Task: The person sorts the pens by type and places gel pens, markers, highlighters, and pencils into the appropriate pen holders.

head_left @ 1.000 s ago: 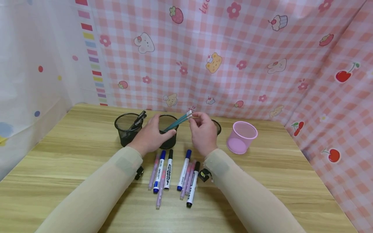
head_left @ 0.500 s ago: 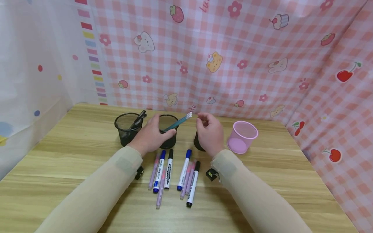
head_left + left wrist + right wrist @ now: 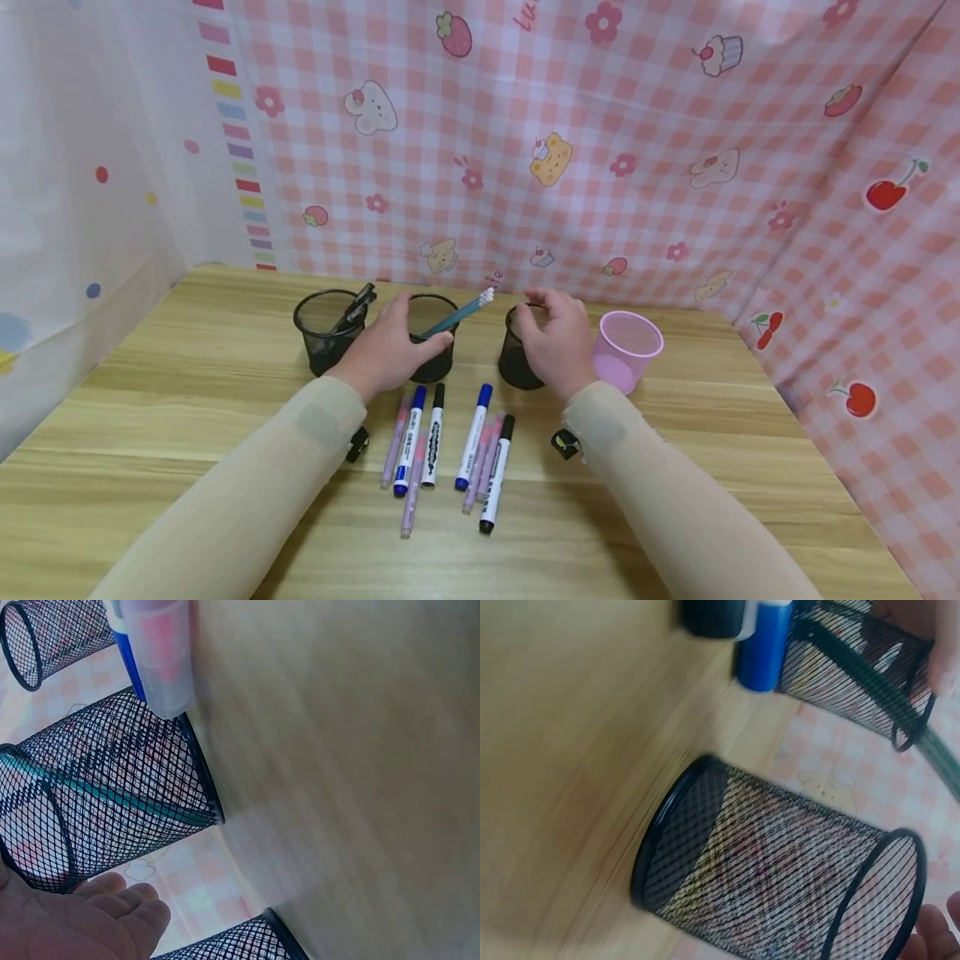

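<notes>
My left hand (image 3: 390,346) grips the middle black mesh pen holder (image 3: 435,367) by its upper left side, thumb in front. Green pencils (image 3: 465,315) with white erasers lean out of it to the right; the left wrist view shows them through the mesh (image 3: 97,840). At the right-hand black mesh pen holder (image 3: 517,358), my right hand (image 3: 564,346) hovers by the rim with loosely bent fingers and nothing held. That holder looks bare inside in the right wrist view. Whether the right fingers (image 3: 934,934) touch its rim, I cannot tell.
Another black pen holder (image 3: 322,350), with black pens (image 3: 355,310) in it, stands at the left. A pink mesh pen holder (image 3: 630,358) stands far right. Several blue and black markers (image 3: 472,442) and lilac pens (image 3: 413,492) lie in front. A patterned cloth hangs behind.
My right hand has left the pencils' eraser ends and shifted right, to the right-hand black pen holder. The left hand and the pencils stay in place.
</notes>
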The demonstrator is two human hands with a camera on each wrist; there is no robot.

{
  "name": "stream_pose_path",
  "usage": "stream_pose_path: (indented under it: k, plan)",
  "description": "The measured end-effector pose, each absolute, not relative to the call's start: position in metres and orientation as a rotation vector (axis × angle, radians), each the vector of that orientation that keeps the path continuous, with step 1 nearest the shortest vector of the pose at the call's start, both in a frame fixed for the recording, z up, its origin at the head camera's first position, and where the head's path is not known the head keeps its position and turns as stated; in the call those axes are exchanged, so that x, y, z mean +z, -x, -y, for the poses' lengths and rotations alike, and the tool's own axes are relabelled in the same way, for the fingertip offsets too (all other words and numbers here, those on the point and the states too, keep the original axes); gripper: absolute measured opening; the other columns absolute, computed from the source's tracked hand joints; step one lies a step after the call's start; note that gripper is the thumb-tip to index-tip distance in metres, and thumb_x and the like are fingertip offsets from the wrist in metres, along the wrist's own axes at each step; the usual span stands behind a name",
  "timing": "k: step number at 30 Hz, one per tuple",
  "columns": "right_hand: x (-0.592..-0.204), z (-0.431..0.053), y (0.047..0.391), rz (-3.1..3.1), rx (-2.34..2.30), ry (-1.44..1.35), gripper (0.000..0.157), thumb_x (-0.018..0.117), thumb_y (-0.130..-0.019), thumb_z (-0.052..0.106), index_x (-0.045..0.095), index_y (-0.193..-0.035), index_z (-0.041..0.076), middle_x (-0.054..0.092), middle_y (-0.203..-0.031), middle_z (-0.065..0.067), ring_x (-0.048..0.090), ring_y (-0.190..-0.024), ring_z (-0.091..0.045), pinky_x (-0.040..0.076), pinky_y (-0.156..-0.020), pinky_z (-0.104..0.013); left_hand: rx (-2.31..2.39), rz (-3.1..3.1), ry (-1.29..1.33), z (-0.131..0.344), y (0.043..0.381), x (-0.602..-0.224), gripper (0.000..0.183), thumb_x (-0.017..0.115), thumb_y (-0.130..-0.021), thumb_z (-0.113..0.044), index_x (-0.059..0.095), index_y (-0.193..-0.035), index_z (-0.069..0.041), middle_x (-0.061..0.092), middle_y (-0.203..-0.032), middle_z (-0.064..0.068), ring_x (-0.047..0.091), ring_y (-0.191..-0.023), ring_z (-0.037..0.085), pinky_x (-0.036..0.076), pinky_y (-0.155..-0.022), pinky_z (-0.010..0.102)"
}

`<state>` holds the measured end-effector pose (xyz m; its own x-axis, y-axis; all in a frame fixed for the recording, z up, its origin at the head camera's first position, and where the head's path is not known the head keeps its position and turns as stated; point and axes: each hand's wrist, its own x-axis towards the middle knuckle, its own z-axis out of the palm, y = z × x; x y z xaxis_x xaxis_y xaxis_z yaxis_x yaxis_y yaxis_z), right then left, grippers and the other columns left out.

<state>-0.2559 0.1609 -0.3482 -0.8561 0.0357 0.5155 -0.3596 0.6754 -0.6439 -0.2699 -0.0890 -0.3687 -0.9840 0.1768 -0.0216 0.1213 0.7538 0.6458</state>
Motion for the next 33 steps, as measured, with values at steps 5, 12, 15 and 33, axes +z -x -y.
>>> stream_pose_path:
  k: [5, 12, 15, 33]
  plan:
    - [-0.35, -0.17, 0.259, 2.495, 0.977, -0.283, 0.036, 0.066, -0.103, 0.025, 0.069, -0.131, 0.004, 0.069, -0.137, -0.016, 0.054, -0.13, -0.036, 0.04, -0.113, -0.05, 1.04, -2.865, -0.243, 0.089, 0.27, -0.369, 0.111, 0.056, -0.094, -0.077, 0.008, -0.17, -0.013, 0.02, -0.175, 0.017, 0.032, -0.157, 0.043, 0.035, -0.122, 0.065]
    - [-0.355, -0.183, 0.264, 2.632, 0.844, -0.316, 0.051, 0.064, -0.103, 0.037, 0.062, -0.143, 0.005, 0.057, -0.152, -0.017, 0.044, -0.143, -0.039, 0.033, -0.122, -0.053, 1.047, -2.864, -0.244, 0.089, 0.27, -0.37, 0.11, 0.057, -0.094, -0.076, 0.008, -0.17, -0.012, 0.019, -0.176, 0.016, 0.031, -0.157, 0.043, 0.034, -0.122, 0.064]
    - [-0.357, -0.188, 0.265, 2.696, 0.799, -0.319, 0.061, 0.063, -0.103, 0.044, 0.056, -0.15, 0.004, 0.049, -0.159, -0.019, 0.038, -0.149, -0.041, 0.029, -0.126, -0.055, 1.045, -2.863, -0.248, 0.089, 0.27, -0.369, 0.11, 0.057, -0.095, -0.075, 0.008, -0.17, -0.012, 0.019, -0.176, 0.017, 0.032, -0.157, 0.043, 0.035, -0.122, 0.064]
    - [-0.36, -0.202, 0.268, 2.974, 0.711, -0.266, 0.099, 0.054, -0.099, 0.071, 0.025, -0.167, 0.005, 0.027, -0.173, -0.018, 0.022, -0.16, -0.043, 0.021, -0.131, -0.059, 1.044, -2.86, -0.244, 0.089, 0.27, -0.368, 0.108, 0.057, -0.096, -0.073, 0.007, -0.171, -0.013, 0.018, -0.176, 0.017, 0.033, -0.156, 0.043, 0.035, -0.122, 0.064]
